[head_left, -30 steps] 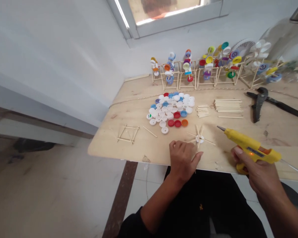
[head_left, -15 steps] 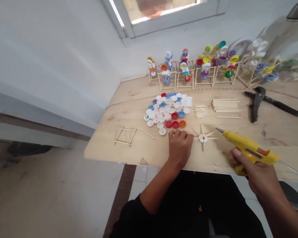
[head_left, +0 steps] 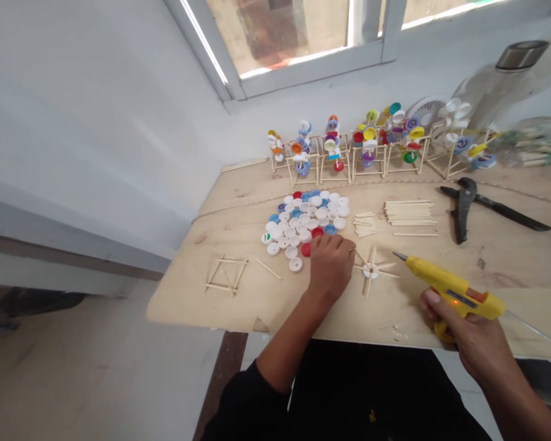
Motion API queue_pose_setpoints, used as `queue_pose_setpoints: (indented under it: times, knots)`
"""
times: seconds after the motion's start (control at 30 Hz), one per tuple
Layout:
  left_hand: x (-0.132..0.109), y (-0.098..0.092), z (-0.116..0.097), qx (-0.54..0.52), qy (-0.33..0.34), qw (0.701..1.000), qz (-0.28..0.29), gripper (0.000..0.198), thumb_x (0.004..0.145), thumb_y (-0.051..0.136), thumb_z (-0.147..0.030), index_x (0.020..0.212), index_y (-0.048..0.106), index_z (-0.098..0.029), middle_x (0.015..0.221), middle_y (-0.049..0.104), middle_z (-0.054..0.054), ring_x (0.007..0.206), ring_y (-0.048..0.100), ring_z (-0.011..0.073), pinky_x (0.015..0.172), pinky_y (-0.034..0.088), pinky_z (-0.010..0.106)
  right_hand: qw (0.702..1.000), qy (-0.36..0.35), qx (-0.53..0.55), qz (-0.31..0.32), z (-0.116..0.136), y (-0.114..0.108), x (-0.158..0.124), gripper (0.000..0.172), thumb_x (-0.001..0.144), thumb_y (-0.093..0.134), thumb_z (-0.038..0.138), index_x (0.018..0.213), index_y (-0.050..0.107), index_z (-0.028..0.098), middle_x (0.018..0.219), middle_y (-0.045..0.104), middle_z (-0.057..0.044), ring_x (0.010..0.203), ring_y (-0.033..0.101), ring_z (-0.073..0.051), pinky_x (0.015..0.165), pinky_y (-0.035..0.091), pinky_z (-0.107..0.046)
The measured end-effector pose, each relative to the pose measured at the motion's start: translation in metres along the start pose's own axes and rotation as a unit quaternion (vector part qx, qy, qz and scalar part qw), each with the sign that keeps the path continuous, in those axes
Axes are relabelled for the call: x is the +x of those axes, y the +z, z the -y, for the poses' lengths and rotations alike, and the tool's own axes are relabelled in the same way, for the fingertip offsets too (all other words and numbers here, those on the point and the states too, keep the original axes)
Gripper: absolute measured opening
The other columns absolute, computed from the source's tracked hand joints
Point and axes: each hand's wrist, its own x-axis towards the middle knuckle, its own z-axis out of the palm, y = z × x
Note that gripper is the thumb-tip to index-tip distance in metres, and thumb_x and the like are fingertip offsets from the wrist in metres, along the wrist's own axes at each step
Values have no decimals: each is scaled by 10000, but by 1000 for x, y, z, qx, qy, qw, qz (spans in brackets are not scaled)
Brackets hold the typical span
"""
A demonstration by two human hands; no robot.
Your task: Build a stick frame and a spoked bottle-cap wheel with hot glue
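My right hand [head_left: 475, 340] is wrapped round the handle of a yellow hot glue gun [head_left: 436, 274]. Its metal nozzle points left toward a spoked wheel, and an orange light glows on its side. The spoked wheel [head_left: 370, 271], thin wooden sticks radiating from a white bottle cap, lies flat on the table. Just left of it, my left hand [head_left: 331, 264] has curled fingers at the edge of a pile of bottle caps [head_left: 303, 223], covering some of them. Whatever is between those fingertips is too small or hidden to tell.
A square stick frame [head_left: 226, 274] and a loose stick [head_left: 268, 268] lie at left. Behind the wheel are short sticks [head_left: 364, 225], long sticks [head_left: 408, 213] and black-handled pliers [head_left: 463, 208]. Finished cap wheels on stands [head_left: 333, 150] line the wall. The glue gun's cord [head_left: 535, 327] trails right.
My left hand has moved from beside the spoked wheel toward the caps, now covering some red and orange ones. The glue gun stays in my right hand. The camera view has tilted up.
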Motion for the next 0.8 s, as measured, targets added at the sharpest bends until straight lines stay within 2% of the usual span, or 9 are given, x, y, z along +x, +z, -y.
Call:
queue_pose_setpoints:
  times: [0.13, 0.27, 0.47, 0.63, 0.8]
  knots:
    - [33, 8, -5, 42, 38, 995, 78, 157, 902, 503, -203, 853, 652, -191, 932, 668, 66, 907, 546, 220, 844, 336, 403, 1000, -21, -7, -4, 2, 1, -5, 371, 623, 763, 486, 786, 646, 174, 647, 645, -18, 558, 589, -124, 502, 492, -197]
    - [51, 23, -8, 86, 66, 989, 101, 148, 880, 504, -152, 871, 649, -179, 946, 670, 81, 947, 547, 240, 846, 331, 421, 999, -29, -8, -14, 6, 3, -9, 341, 614, 765, 462, 750, 643, 174, 649, 652, -26, 556, 596, -135, 498, 499, -207]
    - [59, 34, -10, 123, 84, 983, 105, 157, 856, 507, -118, 917, 648, -149, 936, 668, 102, 962, 548, 252, 825, 346, 409, 1000, -27, -10, -4, 6, 3, -9, 378, 607, 766, 491, 764, 647, 168, 636, 646, -20, 535, 582, -122, 481, 483, -192]
    - [62, 37, -12, 122, 86, 982, 113, 161, 863, 500, -116, 912, 652, -140, 887, 668, 114, 954, 559, 257, 807, 358, 409, 999, 4, -43, -17, 2, 0, -6, 445, 590, 762, 536, 799, 670, 154, 722, 694, -54, 624, 641, -163, 528, 516, -215]
    - [66, 37, -13, 115, 84, 984, 105, 176, 888, 480, -138, 937, 649, -139, 914, 671, 120, 956, 563, 264, 798, 360, 409, 999, -4, -45, -11, -1, -1, -4, 474, 591, 761, 548, 847, 670, 159, 741, 699, -57, 634, 651, -176, 528, 527, -235]
